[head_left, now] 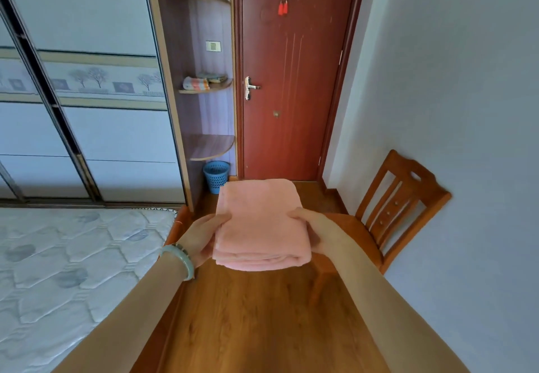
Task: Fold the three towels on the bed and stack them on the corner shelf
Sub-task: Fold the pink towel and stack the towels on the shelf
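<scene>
A folded pink towel [261, 224] is carried toward the corner shelf [208, 88] at 11 o'clock, left hand [201, 238] and right hand [313, 231] clamped on opposite edges; soft, light and floppy (likely to unfold), it wants side support.

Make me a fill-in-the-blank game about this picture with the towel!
1. Both hands, the left hand and the right hand, hold a folded towel whose colour is ____.
2. The little basket on the floor under the corner shelf is coloured ____.
3. The wooden chair stands on the person's ____ side.
4. The bracelet sits on the ____ wrist.

Missing words: pink, blue, right, left
</scene>
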Motion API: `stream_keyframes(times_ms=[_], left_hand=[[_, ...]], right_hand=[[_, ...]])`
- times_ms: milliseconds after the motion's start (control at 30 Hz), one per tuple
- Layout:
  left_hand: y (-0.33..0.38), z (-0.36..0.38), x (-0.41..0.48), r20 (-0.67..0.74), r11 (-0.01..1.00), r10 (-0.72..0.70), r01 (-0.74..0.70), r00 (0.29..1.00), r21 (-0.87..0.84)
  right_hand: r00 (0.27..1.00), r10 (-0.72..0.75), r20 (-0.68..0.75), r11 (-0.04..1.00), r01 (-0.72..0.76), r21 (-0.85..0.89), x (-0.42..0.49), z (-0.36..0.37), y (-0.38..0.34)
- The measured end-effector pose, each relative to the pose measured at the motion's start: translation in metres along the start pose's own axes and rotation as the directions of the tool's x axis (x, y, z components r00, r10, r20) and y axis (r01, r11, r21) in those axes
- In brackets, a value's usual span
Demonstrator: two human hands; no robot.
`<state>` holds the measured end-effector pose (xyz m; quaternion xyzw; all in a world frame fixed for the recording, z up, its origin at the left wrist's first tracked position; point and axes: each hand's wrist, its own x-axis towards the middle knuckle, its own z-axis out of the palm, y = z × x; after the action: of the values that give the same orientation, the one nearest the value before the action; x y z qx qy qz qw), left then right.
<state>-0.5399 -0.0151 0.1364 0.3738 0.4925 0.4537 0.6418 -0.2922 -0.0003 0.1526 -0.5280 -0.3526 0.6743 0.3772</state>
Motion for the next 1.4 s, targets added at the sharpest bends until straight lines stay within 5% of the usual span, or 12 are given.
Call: stream_keyframes(times_ms=[833,1400], left_hand=[[0.213,-0.072,0.555,-0.036,0.999,0.035,-0.035,0.999,0.002],[0.335,-0.089,0.894,-0.238,0.995,0.023,-0.045,0.971,-0.089]], right_hand=[[0.997,-0.005,0.081,0.997,-0.001,0.072,0.543,0.007,-0.281],[0.975,0.062,0.214,0.998,-0.059,-0.021,0.9,0.0,-0.482]])
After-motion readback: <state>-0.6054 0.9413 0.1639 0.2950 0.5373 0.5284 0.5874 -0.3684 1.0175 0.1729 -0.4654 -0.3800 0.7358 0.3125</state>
